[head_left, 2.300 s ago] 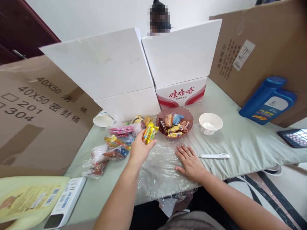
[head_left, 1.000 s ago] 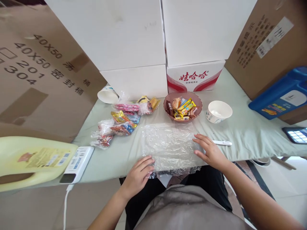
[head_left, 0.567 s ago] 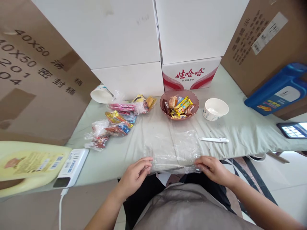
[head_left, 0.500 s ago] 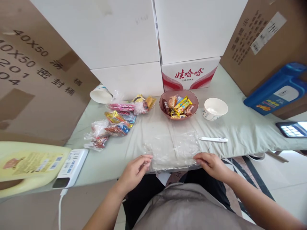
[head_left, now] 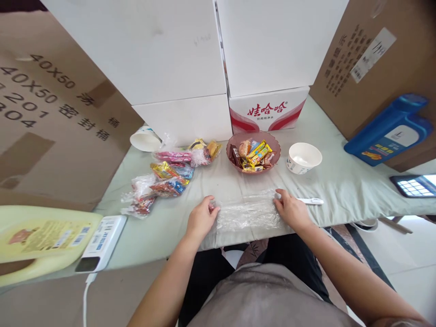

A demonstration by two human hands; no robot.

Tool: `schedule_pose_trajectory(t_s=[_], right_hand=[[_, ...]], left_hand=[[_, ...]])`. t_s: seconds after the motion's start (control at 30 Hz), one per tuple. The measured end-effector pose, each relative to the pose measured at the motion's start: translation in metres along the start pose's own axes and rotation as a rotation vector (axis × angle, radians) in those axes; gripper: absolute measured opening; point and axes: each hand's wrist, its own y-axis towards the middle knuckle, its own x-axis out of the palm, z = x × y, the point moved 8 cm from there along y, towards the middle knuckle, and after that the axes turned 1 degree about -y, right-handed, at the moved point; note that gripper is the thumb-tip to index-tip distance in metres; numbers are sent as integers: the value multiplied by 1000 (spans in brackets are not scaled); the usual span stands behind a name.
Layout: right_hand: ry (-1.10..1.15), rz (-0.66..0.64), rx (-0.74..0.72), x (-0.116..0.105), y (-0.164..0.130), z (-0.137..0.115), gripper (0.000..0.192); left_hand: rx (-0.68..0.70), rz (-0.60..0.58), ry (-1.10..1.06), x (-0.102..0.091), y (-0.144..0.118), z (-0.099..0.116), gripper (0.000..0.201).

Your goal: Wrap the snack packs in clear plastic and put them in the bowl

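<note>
A clear, crinkled plastic bag (head_left: 250, 217) lies flat near the table's front edge. My left hand (head_left: 202, 219) is closed at its left edge, thumb and fingers pinching the film. At the bag's right side, my right hand (head_left: 292, 211) is closed on the upper corner. A white, slim tool like a small cutter (head_left: 311, 201) lies beside the right hand, its left end hidden behind it. Beyond the bag stands a pink scalloped bowl (head_left: 254, 171) with several wrapped snacks (head_left: 259, 153) in it.
Bagged snacks (head_left: 168, 186) lie at the left, near a tipped paper cup (head_left: 145, 140). An upright paper bowl (head_left: 304, 158) stands right of the pink bowl. White boxes (head_left: 180, 118) line the back. A blue bottle (head_left: 388, 131), phone (head_left: 413, 186), power bank (head_left: 102, 243) and yellow jug (head_left: 44, 238) flank the sides.
Both hands have moved away from me along the bag's sides. The bag's near edge has drawn back from the table edge, and the right hand now covers part of the white tool.
</note>
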Motion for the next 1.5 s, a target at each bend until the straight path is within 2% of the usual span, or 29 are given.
schedule_pose_trajectory(t_s=[0.1, 0.17, 0.2, 0.23, 0.27, 0.33, 0.4, 0.5, 0.57, 0.63, 0.7, 0.77, 0.87, 0.93, 1.0, 1.07, 1.17, 1.23, 1.33, 1.4, 1.5], right_hand=[[-17, 22, 10, -3, 0, 1, 38], [-11, 34, 10, -4, 1, 1, 39], [-10, 37, 9, -4, 1, 1, 38], [-9, 38, 8, -3, 2, 2, 38], [-10, 35, 7, -2, 2, 2, 38], [-11, 53, -2, -4, 2, 2, 37], [-12, 129, -54, -11, 0, -4, 36], [13, 291, -199, -29, -11, -23, 32], [54, 307, -334, -32, -20, -42, 29], [79, 237, -503, -23, -28, -65, 30], [58, 135, -644, -6, -33, -83, 40], [7, 56, -667, 11, -31, -89, 57], [-77, 11, -533, 26, -19, -75, 74], [-116, 7, -445, 25, -14, -60, 76], [-127, 15, -416, 18, -16, -45, 76], [-109, 17, -479, 10, -25, -35, 80], [-54, -39, -709, 6, -52, -32, 86], [-21, -64, -795, 6, -70, -30, 72], [34, -18, -718, 1, -84, -22, 42], [90, 9, -670, -5, -90, -20, 34], [207, 24, -663, -18, -95, -22, 24]], left_hand=[[77, 203, 124, -23, -10, 15, 32], [185, 371, 172, -41, -21, 36, 26], [257, 408, 165, -45, -27, 48, 22], [342, 391, 141, -43, -32, 61, 18], [435, 325, 112, -35, -36, 74, 17], [597, 119, 87, -9, -43, 95, 21], [664, -53, 127, 21, -47, 101, 30], [624, -154, 203, 51, -46, 92, 59], [598, -190, 217, 61, -46, 84, 67], [588, -205, 215, 64, -47, 80, 69], [589, -207, 207, 64, -48, 79, 71], [585, -189, 201, 62, -48, 76, 73], [560, -148, 221, 54, -46, 63, 75], [537, -125, 244, 45, -45, 50, 75], [524, -92, 262, 32, -47, 38, 74], [534, -45, 256, 16, -54, 29, 70], [588, 1, 182, -4, -70, 21, 64], [608, -5, 144, -8, -83, 14, 60], [606, -26, 130, -5, -99, 3, 42], [615, -27, 85, -6, -107, -1, 25], [597, -36, -39, -13, -109, -3, 16]])
